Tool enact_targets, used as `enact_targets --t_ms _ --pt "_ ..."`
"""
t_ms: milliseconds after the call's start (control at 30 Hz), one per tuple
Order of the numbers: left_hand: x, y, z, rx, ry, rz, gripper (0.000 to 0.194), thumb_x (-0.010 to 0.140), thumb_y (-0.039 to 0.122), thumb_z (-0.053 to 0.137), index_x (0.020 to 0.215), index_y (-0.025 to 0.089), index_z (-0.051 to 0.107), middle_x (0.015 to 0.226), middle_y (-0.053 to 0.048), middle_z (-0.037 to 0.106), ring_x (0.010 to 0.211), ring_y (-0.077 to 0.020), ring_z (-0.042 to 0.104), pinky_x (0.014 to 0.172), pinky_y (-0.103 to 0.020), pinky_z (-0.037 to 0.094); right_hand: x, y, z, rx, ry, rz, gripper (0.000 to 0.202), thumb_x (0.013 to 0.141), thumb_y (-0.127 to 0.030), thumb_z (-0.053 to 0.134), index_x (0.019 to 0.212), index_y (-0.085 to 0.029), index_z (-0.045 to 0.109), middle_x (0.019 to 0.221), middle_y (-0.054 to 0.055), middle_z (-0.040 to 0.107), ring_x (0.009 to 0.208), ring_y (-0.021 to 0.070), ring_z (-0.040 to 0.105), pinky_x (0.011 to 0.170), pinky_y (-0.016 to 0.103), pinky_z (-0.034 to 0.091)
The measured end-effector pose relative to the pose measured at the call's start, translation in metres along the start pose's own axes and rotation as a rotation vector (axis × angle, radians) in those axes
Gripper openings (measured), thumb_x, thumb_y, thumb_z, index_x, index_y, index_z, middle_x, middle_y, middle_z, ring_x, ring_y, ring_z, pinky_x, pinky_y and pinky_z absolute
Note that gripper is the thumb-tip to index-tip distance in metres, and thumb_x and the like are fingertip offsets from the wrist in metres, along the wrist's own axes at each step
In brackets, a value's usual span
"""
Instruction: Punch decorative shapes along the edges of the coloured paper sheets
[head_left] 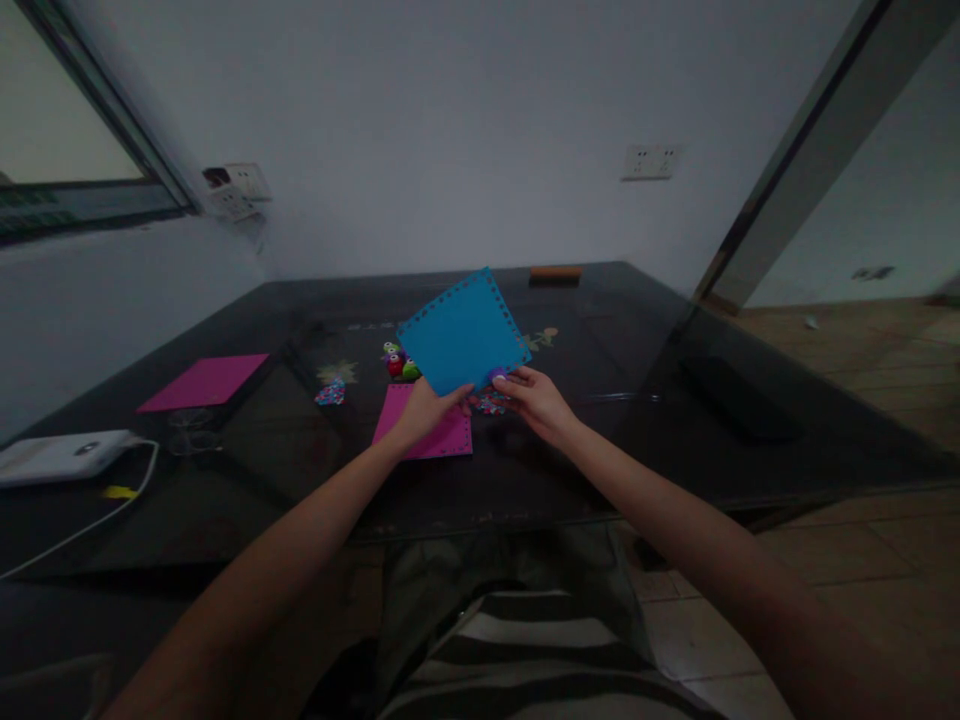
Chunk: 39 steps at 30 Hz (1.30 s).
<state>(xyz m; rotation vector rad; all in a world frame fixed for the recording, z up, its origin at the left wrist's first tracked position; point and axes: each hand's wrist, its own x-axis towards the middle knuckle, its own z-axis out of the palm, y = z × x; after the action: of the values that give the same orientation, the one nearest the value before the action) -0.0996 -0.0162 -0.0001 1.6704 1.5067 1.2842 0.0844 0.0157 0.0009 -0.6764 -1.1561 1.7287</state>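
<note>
A blue sheet of paper (463, 335) with small holes punched along its upper edges is raised and tilted above the table. My left hand (424, 410) grips its lower corner between thumb and fingers. My right hand (538, 398) is closed on a small purple paper punch (498, 375) at the sheet's lower right edge. Under the hands lies a pink sheet (431, 440), also punched along its edges and partly covered by my left hand. Colourful paper bits (491, 402) lie on the table below the punch. Several small punches with eyes (395, 362) stand left of the blue sheet.
More paper bits (331, 392) and a plain pink sheet (204, 383) lie to the left. A white device (64, 457) with a cable sits at the far left. On the dark table (600, 460) are a brown block (555, 273) behind and a black object (739, 400) at right.
</note>
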Motion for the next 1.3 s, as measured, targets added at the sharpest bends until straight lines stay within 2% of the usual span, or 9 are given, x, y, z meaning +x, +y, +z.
enact_targets --t_ms 200,367,667,1000,1300 --pt "-0.001 0.001 0.001 -0.005 -0.034 0.016 0.023 0.075 0.039 0.062 0.073 0.016 0.062 0.065 -0.007 0.068 0.072 -0.0231 0.065 0.071 -0.034 0.052 0.000 -0.002 0.001 -0.013 0.037 -0.005 0.029 0.055 -0.031 0.082 0.075 -0.019 0.064 0.076 0.000 0.066 0.069 0.0129 0.062 0.063 0.025 0.048" --pt "-0.002 0.005 0.000 -0.055 -0.074 0.000 0.025 0.075 0.038 0.061 0.075 0.014 0.062 0.070 -0.010 0.069 0.057 -0.0190 0.061 0.063 -0.033 0.051 0.000 -0.003 0.001 0.019 0.055 -0.004 0.031 0.053 -0.029 0.082 0.076 -0.018 0.064 0.074 -0.001 0.065 0.067 0.0115 0.061 0.062 0.024 0.047" --pt "-0.001 0.001 0.000 -0.036 -0.057 -0.002 0.022 0.074 0.036 0.062 0.075 0.014 0.062 0.069 -0.009 0.069 0.063 -0.0203 0.063 0.067 -0.033 0.051 0.000 -0.003 0.001 0.025 0.072 -0.011 0.029 0.053 -0.028 0.082 0.073 -0.017 0.064 0.072 -0.001 0.065 0.066 0.0117 0.062 0.062 0.025 0.050" --pt "-0.003 0.009 0.000 -0.024 -0.051 -0.008 0.017 0.073 0.032 0.062 0.074 0.016 0.060 0.068 -0.008 0.069 0.064 -0.0203 0.063 0.067 -0.033 0.052 0.001 -0.001 0.001 -0.021 0.090 -0.047 0.030 0.053 -0.029 0.082 0.074 -0.018 0.064 0.075 0.000 0.065 0.068 0.0133 0.061 0.062 0.026 0.048" --pt "-0.001 0.007 0.000 -0.009 -0.030 -0.007 0.017 0.073 0.033 0.063 0.074 0.016 0.060 0.069 -0.007 0.069 0.067 -0.0206 0.064 0.069 -0.033 0.052 0.001 -0.002 0.001 -0.057 0.104 -0.056 0.033 0.051 -0.032 0.082 0.074 -0.018 0.063 0.075 0.001 0.065 0.068 0.0141 0.061 0.062 0.027 0.048"
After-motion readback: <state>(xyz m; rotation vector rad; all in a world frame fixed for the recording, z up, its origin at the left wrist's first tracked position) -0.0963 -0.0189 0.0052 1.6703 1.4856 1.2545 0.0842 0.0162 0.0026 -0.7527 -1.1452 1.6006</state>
